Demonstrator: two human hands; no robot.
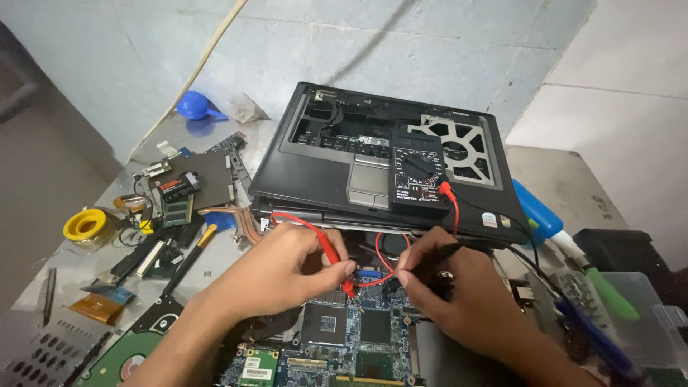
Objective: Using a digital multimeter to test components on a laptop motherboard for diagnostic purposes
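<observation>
Under both my hands lies a blue-green laptop motherboard (373,326), flat and busy with dark square chips and a silvery socket. My left hand (287,269) is closed narrowly, thumb and fingers pinching a slim red probe (335,258) whose tip points down at the board, just beside my right fingertips. My right hand (459,287) is also pinched shut, on a black probe (448,249) that is mostly hidden by my fingers. Thin red and black leads loop up from the hands to a black multimeter (419,175) with a round dial, resting on the stripped, matte-black laptop chassis (322,172) just beyond my knuckles. Left of my left hand are a bent copper heat pipe (240,218), a green memory stick (178,210), a yellow spool of solder (86,226) and, farther off, a blue rubber blower (195,106). Right of my right hand lie a green-handled screwdriver (608,290) and a clear plastic box (656,322). Everything sits on a dull grey metal tabletop (559,179), against a pale, roughly painted wall (444,43).
</observation>
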